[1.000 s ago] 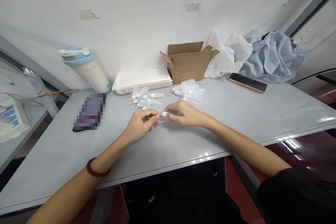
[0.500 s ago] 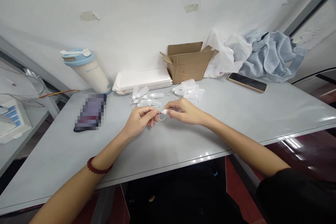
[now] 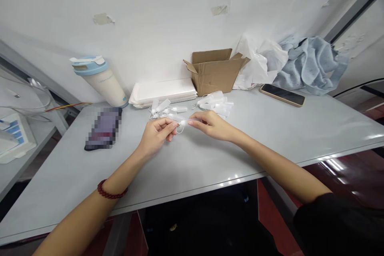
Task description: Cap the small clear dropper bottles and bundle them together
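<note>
Between my hands is a small translucent squeeze bottle with a white top and a thin white loop hanging under it. My right hand pinches its clear body between thumb and fingers. At the tip end, my left hand has thumb and forefinger pressed together; the fingers hide what exactly they grip there. Just behind the hands lie two loose piles of similar small bottles, a left pile and a right pile.
Along the wall stand a tumbler, a stack of white envelopes or sheets, an open cardboard box, a plastic bag and a blue cloth. A phone lies right; a blurred dark item lies left.
Both hands have shifted slightly left and away from me with the bottle. More of the bottle's clear body now shows by the right fingers. The piles look unchanged.
</note>
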A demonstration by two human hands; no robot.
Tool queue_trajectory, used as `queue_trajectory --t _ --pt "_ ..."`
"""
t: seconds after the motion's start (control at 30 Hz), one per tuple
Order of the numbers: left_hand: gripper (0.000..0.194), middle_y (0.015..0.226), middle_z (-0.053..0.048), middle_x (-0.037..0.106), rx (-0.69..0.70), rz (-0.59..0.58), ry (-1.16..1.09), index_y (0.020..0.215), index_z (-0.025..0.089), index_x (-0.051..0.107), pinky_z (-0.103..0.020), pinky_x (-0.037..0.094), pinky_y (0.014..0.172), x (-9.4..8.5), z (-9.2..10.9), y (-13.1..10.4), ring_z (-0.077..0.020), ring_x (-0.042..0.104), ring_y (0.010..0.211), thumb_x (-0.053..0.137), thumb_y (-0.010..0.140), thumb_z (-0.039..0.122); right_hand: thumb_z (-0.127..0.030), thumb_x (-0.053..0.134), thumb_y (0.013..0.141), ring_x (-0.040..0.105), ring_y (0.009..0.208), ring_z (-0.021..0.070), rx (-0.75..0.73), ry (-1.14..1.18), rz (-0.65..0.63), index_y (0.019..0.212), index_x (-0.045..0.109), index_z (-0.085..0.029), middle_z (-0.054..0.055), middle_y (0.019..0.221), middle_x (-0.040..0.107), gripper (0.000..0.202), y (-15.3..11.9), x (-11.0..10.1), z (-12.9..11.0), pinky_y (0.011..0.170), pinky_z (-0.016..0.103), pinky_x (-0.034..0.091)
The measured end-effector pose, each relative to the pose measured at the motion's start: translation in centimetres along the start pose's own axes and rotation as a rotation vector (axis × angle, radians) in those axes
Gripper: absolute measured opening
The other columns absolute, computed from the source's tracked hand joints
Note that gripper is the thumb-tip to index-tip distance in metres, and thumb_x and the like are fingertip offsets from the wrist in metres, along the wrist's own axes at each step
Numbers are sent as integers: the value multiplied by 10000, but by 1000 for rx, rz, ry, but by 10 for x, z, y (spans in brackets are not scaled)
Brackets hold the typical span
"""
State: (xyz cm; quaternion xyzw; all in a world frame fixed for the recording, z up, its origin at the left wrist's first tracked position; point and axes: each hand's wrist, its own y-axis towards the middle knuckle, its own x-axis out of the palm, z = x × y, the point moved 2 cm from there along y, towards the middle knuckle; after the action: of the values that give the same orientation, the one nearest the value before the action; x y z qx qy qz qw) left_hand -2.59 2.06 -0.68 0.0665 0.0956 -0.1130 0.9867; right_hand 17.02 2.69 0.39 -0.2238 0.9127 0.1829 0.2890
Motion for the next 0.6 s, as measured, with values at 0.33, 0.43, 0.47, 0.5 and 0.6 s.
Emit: queue_trajectory --t 0.33,0.43,0.47,0.5,0.6 --pt "234 550 8 576 -33 -14 26 632 160 627 -235 374 458 3 -3 -6 -87 465 447 656 774 344 -326 478 943 435 600 109 -49 -23 -14 904 669 -107 -3 647 544 294 0 9 5 631 252 327" --pt "226 551 9 575 -35 -17 30 635 159 629 -236 369 458 3 -3 -6 -86 465 446 652 776 334 -335 475 945 438 596 109 -72 -27 -14 905 668 -104 1 653 551 303 0 9 4 634 254 327" --pt "227 548 10 572 -35 -18 33 633 159 628 -235 368 460 3 -3 -6 -85 465 447 650 779 331 -343 474 946 438 596 109 -78 -27 -13 905 668 -103 2 654 553 311 0 10 4 635 255 328" --pt "229 543 11 567 -34 -20 35 630 159 627 -235 368 462 3 -3 -6 -85 465 447 649 782 329 -352 473 946 439 596 109 -84 -26 -12 906 668 -101 3 656 555 321 0 10 5 637 256 330" --pt "234 532 14 560 -35 -29 20 623 156 627 -236 375 469 4 -3 -5 -84 466 445 651 785 323 -365 470 945 443 609 110 -92 -28 -9 910 672 -95 12 678 570 339 0 9 6 643 260 335"
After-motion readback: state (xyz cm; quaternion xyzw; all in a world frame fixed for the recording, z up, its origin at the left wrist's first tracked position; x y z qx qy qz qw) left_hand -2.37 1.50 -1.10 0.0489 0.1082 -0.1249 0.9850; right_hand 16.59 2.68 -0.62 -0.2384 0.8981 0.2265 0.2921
